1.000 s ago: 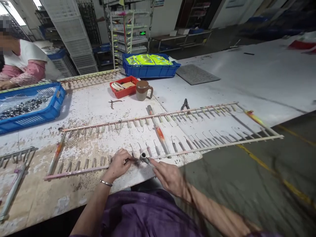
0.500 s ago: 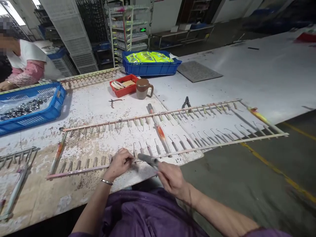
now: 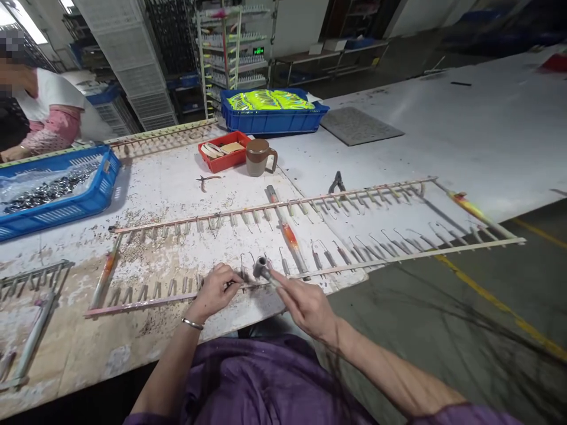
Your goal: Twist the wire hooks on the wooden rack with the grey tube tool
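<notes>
A scuffed white table (image 3: 163,183) spread out beyond both hands, with a brown mug (image 3: 257,158) well past them. The right hand (image 3: 305,304) gripped a tubular metal tool (image 3: 260,270) near the front rail of a long frame (image 3: 142,304). Just to its left, the left hand (image 3: 218,289) pinched its fingertips together at that rail — around what, I couldn't tell. Hooked pieces (image 3: 329,258) lay beyond the right hand.

At centre, the pink-and-grey rack (image 3: 289,234) is streaked with orange-red; grey is shown by the tool (image 3: 260,268) below. The white worktop (image 3: 172,183) is flecked brown at left. At upper centre, the blue crate (image 3: 274,123) is filled with neon yellow, the mug (image 3: 256,159) banded brown over grey.
</notes>
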Tool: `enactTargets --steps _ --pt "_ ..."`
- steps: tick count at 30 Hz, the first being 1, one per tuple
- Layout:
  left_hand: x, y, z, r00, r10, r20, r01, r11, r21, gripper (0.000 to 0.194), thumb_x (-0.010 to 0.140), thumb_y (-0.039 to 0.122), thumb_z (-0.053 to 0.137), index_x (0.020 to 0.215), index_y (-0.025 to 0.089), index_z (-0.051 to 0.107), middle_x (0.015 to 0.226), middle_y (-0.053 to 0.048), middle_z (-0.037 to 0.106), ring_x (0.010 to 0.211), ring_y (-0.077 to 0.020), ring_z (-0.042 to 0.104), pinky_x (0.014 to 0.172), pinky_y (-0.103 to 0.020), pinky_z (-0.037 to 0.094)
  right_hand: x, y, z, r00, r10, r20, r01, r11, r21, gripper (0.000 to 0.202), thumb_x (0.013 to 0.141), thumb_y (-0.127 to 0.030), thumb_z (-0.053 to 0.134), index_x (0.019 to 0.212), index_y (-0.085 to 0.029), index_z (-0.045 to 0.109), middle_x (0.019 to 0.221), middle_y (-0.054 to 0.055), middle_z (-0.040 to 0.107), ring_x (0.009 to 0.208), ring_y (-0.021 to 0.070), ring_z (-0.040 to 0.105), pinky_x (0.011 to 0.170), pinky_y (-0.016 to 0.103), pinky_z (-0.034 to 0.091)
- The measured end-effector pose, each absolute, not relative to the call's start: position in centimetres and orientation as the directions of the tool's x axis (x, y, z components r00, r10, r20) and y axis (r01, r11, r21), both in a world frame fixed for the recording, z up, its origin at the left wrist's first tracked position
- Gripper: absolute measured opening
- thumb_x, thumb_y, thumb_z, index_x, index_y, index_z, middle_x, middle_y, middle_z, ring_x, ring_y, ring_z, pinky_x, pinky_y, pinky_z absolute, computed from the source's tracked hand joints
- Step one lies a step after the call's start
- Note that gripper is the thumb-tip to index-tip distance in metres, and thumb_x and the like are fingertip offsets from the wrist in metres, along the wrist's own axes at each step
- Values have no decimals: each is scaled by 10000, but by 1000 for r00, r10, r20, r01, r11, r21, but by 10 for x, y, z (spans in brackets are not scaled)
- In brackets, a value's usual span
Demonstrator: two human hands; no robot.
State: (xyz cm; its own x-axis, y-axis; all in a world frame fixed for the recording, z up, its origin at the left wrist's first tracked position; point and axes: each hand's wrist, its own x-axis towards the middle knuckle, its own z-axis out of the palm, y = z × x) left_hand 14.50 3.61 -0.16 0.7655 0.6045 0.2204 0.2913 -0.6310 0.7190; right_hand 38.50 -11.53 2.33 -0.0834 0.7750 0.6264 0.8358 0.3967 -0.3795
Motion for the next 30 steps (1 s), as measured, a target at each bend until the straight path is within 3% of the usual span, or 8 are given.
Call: enactTargets --steps 3,7,9,12,17,22,27,30 --pt "146 35 1 772 606 193 310 -624 717 143 969 135 617 929 210 732 873 -50 695 939 -231 641 857 -370 504 388 -119 29 -88 691 717 789 487 -374 605 1088 -135 484 1680 -166 370 818 33 734 610 176 649 571 272 552" --pt "146 34 4 771 607 194 323 -634 702 142 1001 182 608 977 213 744 894 -60 701 938 -238 636 856 -385 500 389 -120 24 -151 713 684 831 467 -303 505 1099 -160 488 1603 -172 505 642 -35 624 467 142 540 444 235 443" --pt "146 33 4 764 613 203 331 -642 692 142 1000 182 606 974 214 742 880 -57 691 926 -238 629 845 -385 495 390 -120 23 -110 744 659 828 436 -353 513 1081 -132 508 1592 -163 522 717 5 699 513 147 602 476 236 493" --pt "146 33 3 762 615 204 333 -641 691 141 970 148 613 934 214 732 869 -51 689 927 -236 627 846 -381 495 390 -124 24 -49 708 705 781 467 -415 619 1048 -97 516 1657 -162 424 877 72 763 648 197 692 586 293 586" --pt "146 35 0 763 617 194 334 -633 699 139 965 160 609 942 210 737 874 -50 694 923 -230 630 844 -375 496 388 -125 21 -148 738 659 824 461 -331 554 1067 -133 497 1617 -201 484 671 -33 588 500 167 557 451 254 461" --pt "146 37 -2 769 610 189 328 -631 703 146 951 147 608 933 212 738 854 -42 682 920 -229 627 842 -368 496 388 -126 24 -95 726 681 805 459 -376 635 1037 -103 538 1658 -172 420 767 3 634 593 171 597 554 272 536" --pt "146 36 -1 759 619 199 333 -632 700 143 972 165 609 940 211 741 861 -46 684 925 -232 630 838 -369 493 385 -122 23 -168 722 671 830 470 -299 623 1054 -107 488 1662 -220 403 667 -48 561 491 163 539 443 246 461" --pt "145 35 -1 760 620 195 344 -638 689 162 971 145 599 973 209 747 894 -54 696 947 -236 632 849 -370 495 386 -124 22 -122 744 657 833 437 -340 628 1044 -106 521 1656 -209 427 719 -21 635 540 168 599 496 249 523"
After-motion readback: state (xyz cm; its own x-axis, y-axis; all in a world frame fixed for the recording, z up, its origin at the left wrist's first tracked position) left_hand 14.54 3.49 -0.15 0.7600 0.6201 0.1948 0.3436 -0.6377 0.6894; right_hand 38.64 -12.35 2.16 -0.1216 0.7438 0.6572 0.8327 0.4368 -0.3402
